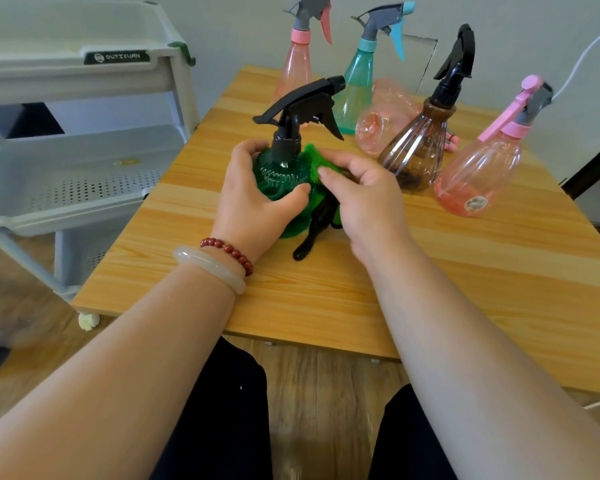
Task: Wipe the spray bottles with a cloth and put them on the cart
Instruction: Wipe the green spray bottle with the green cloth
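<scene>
A round green spray bottle (281, 174) with a black trigger head stands on the wooden table (465, 271). My left hand (253, 199) grips its body from the left and front. My right hand (364, 199) holds a green cloth (314, 157) against the bottle's right side. A second black trigger head (312, 230) lies on the table under my hands; what it is attached to is hidden. Behind stand a pink bottle (297, 67), a teal bottle (355, 88), a brown bottle (420, 147) and a pink bottle at the right (478, 171). A pink bottle (385, 116) lies on its side.
A grey tiered cart (84, 143) with perforated shelves stands left of the table, its top tray and middle shelf bare. A white cable (586, 53) runs down the wall at the right. My knees are below the table's front edge.
</scene>
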Available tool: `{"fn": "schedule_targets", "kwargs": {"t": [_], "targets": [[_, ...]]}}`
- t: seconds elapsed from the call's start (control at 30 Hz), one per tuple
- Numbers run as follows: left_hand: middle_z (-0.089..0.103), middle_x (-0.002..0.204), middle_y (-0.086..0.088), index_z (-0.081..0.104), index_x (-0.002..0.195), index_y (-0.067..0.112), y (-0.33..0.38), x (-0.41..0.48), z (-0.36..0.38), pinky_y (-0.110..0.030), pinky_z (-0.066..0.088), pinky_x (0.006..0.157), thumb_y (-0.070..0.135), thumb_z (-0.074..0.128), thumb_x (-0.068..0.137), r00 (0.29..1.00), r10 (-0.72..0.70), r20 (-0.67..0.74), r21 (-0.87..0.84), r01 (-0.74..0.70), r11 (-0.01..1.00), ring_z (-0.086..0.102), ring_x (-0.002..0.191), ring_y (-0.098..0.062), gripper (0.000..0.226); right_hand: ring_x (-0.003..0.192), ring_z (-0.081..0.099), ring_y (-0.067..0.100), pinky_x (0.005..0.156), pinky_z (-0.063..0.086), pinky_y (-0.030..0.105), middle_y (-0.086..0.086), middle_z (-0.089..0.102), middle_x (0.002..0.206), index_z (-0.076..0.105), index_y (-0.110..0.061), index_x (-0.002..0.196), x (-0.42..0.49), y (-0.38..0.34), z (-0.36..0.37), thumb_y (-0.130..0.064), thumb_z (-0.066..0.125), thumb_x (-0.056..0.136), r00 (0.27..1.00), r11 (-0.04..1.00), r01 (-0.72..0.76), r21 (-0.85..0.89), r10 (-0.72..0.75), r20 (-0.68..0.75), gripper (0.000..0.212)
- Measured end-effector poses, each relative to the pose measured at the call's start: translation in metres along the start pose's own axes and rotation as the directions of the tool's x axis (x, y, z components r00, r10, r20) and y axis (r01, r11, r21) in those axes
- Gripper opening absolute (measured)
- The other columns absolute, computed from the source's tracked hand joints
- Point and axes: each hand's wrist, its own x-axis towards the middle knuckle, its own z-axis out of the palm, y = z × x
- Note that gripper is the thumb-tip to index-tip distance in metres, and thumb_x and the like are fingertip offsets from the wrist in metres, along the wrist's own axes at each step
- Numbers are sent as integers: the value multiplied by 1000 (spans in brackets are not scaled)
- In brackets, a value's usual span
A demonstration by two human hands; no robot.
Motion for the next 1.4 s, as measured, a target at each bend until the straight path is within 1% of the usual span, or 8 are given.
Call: {"fn": "schedule_targets", "kwargs": {"t": [0.23,0.43,0.53,0.63,0.9,1.07,1.2,1.4], "targets": [[55,121,7,40,122,30,0,1,0,-35,50,99,33,81,79,1000,1,-7,12,-1,1000,57,113,-11,59,82,71,9,73,53,24,-9,74,88,71,-34,88,1,13,-6,-9,67,91,985,969,-168,-183,170,-3,25],[55,114,16,41,121,29,1,1,0,-27,51,97,36,83,77,999,40,-4,41,-40,998,58,109,-4,61,90,67,-2,70,51,9,-12,72,99,72,-29,97,0,-3,0,-10,67,91,999,1000,-29,6,29,-39,21],[54,119,12,42,123,29,-1,1,1,-25,48,98,38,83,77,999,50,0,57,-50,997,55,112,-6,63,89,69,5,67,53,14,-8,73,98,71,-30,94,-2,2,-1,-11,66,92,991,992,-125,-16,124,-59,19],[43,125,7,45,132,20,-3,1,1,-4,35,92,37,82,77,999,31,-9,104,-30,994,44,112,-3,68,90,71,14,73,56,24,-6,74,94,72,-32,93,-1,9,-3,-14,66,92,973,959,-230,-163,226,-48,18],[43,119,7,48,134,21,-1,1,-2,5,33,84,34,80,79,999,31,-17,102,-29,994,44,101,11,65,89,69,2,72,57,18,-10,73,98,71,-30,97,-4,3,6,-13,65,93,989,993,-112,26,114,-95,19],[53,127,7,44,135,23,-3,2,-3,-24,48,99,43,78,75,1000,21,-9,43,-20,999,53,115,-3,71,80,66,4,61,50,13,-13,69,87,68,-34,87,-3,5,1,-14,65,94,969,965,-243,-99,237,-66,20],[58,124,8,41,134,26,-1,-1,-2,-37,52,99,64,76,63,1000,24,-18,64,-23,998,57,117,-12,88,87,71,11,76,60,27,-6,75,88,71,-32,84,-3,-2,3,-11,66,92,984,983,-155,101,162,-71,22],[50,122,8,48,126,24,-1,0,-1,-8,40,91,43,84,73,1000,21,-22,87,-19,996,51,110,-4,66,94,71,17,87,57,35,-4,74,95,71,-32,90,1,8,-3,-12,64,93,952,949,-306,-80,304,-40,21]]}}
